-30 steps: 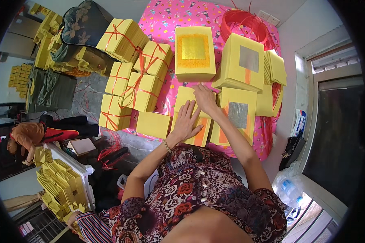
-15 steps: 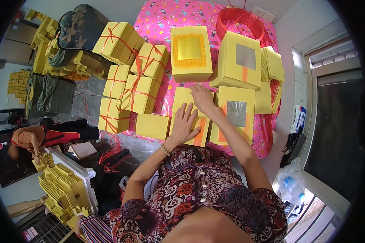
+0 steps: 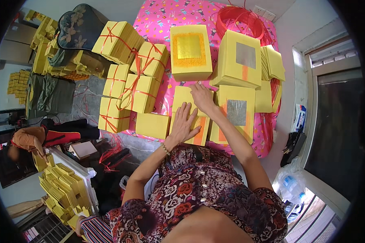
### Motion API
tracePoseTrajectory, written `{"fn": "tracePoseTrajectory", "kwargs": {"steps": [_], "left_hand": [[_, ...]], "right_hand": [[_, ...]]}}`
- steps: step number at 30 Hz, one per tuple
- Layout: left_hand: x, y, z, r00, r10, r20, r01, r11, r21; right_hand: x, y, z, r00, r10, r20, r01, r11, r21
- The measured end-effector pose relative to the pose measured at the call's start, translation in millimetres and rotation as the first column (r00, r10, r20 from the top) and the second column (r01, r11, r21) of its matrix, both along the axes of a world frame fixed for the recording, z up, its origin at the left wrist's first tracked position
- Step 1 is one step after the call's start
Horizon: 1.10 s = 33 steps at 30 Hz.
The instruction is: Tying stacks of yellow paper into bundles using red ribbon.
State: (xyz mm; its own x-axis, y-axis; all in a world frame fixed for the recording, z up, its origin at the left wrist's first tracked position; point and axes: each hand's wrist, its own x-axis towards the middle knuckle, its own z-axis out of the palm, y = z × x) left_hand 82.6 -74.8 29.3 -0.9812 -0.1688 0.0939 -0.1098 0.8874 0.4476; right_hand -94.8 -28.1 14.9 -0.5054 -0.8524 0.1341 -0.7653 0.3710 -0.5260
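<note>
Fingers spread, my left hand point(image 3: 185, 124) lies flat on a yellow paper sheet with an orange stripe point(image 3: 200, 137) near the table's front edge. My right hand point(image 3: 202, 98) has its fingers bent over the far edge of the yellow paper point(image 3: 181, 96) just beyond, seemingly pinching it; its fingertips are partly hidden. Beside my right forearm is a stack of yellow paper with a silver square point(image 3: 236, 112). Farther off stand a stack with a gold square point(image 3: 189, 46) and a tall stack with a silver square point(image 3: 245, 56).
Bundles tied with red ribbon point(image 3: 144, 95) stand to the left, near a plain yellow stack point(image 3: 152, 125). A red ribbon coil point(image 3: 239, 22) sits at the back of the pink patterned tablecloth point(image 3: 162, 20). Another person point(image 3: 30, 139) is at the left, beside folded yellow paper point(image 3: 65, 190).
Both my hands stay almost in place on the yellow paper. At the left, the other person's arm has shifted slightly over the folded paper.
</note>
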Motion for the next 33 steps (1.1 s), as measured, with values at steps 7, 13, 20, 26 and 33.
{"fn": "tracePoseTrajectory", "kwargs": {"steps": [7,13,20,26,33], "left_hand": [[1,-2,-2,1.000,-0.013,0.013,0.013,1.000,-0.002],[1,-2,1,1.000,-0.003,0.004,0.003,1.000,-0.018],[1,-4,5,0.999,0.005,0.045,-0.001,0.994,-0.108],[2,-5,6,0.997,0.002,0.076,0.007,0.993,-0.115],[3,-4,3,0.998,0.001,0.059,0.004,0.996,-0.088]], "right_hand": [[1,0,1,1.000,-0.013,-0.019,0.013,1.000,0.002],[1,0,3,1.000,-0.008,0.007,0.008,1.000,0.024],[0,-1,7,0.999,-0.024,0.038,0.022,0.998,0.058],[26,37,23,0.995,0.011,-0.102,-0.020,0.996,-0.088],[77,101,28,0.991,0.132,-0.015,-0.126,0.973,0.193]]}}
